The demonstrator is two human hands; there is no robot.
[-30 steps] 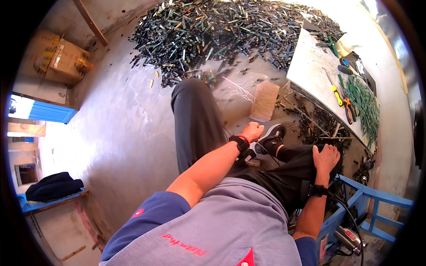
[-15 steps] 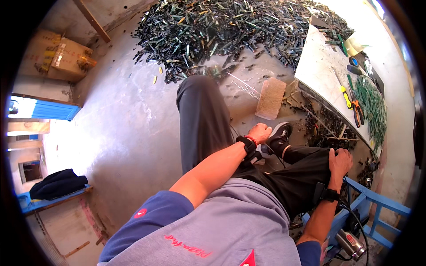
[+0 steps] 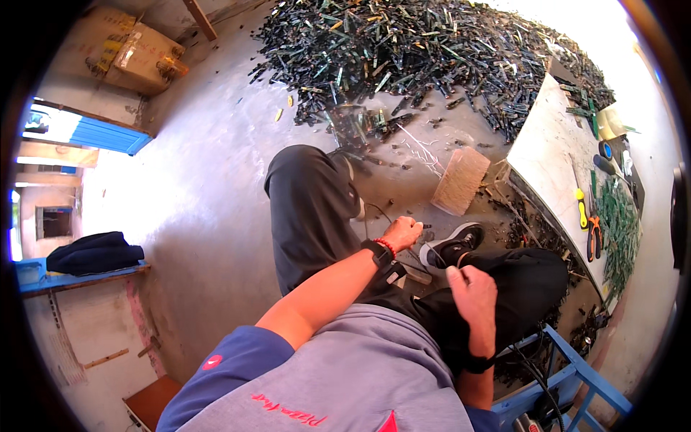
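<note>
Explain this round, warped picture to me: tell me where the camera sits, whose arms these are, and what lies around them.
The camera is worn on a seated person's head and looks straight down, so its wide lens bends everything toward the rim. There is no machine: both arms entering from below are the person's own.

The left hand, with a black wristband and red bracelet, reaches toward the black shoe. The right hand is closed just above the right knee; a thin wire seems to run from it, but I cannot tell for sure what it pinches.

On the concrete floor lies a big heap of dark green strips and a small wooden block. On the right stands a pale worktable with orange-handled pliers and a yellow-handled tool.
</note>
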